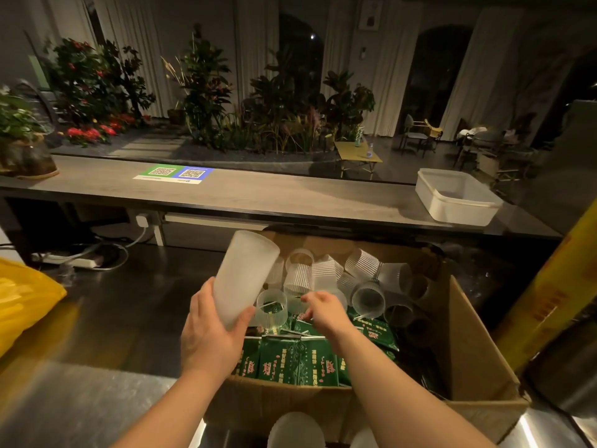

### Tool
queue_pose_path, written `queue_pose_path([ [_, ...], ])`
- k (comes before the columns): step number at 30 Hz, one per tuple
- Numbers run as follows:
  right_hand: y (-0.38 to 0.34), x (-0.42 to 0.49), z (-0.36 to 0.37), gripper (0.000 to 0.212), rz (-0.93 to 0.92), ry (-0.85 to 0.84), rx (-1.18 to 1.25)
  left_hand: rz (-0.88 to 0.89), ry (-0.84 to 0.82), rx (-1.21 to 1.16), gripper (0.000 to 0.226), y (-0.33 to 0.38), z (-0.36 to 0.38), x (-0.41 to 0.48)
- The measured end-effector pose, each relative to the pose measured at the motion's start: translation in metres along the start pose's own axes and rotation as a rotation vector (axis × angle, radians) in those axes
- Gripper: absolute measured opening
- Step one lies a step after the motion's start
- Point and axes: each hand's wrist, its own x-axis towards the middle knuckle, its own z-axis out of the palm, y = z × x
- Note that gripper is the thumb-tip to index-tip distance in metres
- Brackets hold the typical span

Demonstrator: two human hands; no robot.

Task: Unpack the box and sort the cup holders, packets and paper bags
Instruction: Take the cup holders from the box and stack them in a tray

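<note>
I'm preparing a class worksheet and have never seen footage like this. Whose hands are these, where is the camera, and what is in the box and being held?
There is no machine here: a person wears one camera on the head, looking down at their own bare hands. The left hand grips a tall frosted cup above an open cardboard box. The right hand reaches among ribbed clear cup holders lying on green packets; blur hides whether it holds anything.
</note>
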Motion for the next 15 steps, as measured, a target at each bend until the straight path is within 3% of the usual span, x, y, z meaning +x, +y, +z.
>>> queue_pose_path([
  [2,0.001,0.001,0.011,0.047,-0.072,-0.106,-0.380,-0.012,0.006,-0.006,0.087,0.001,0.000,-0.001],
  [5,-0.004,0.007,0.027,0.073,-0.202,-0.233,-0.746,0.004,-0.004,0.031,0.086,-0.001,0.002,0.001],
  [8,-0.004,0.011,0.038,0.072,-0.211,-0.220,-0.978,-0.003,-0.024,0.057,0.083,-0.001,0.002,0.003],
  [12,0.001,0.015,0.036,0.030,-0.182,-0.076,-1.038,0.005,-0.038,0.053,0.082,0.000,0.002,0.002],
  [15,-0.003,0.014,0.026,0.014,-0.203,0.062,-0.740,-0.005,-0.038,0.043,0.081,0.001,0.000,0.001],
])
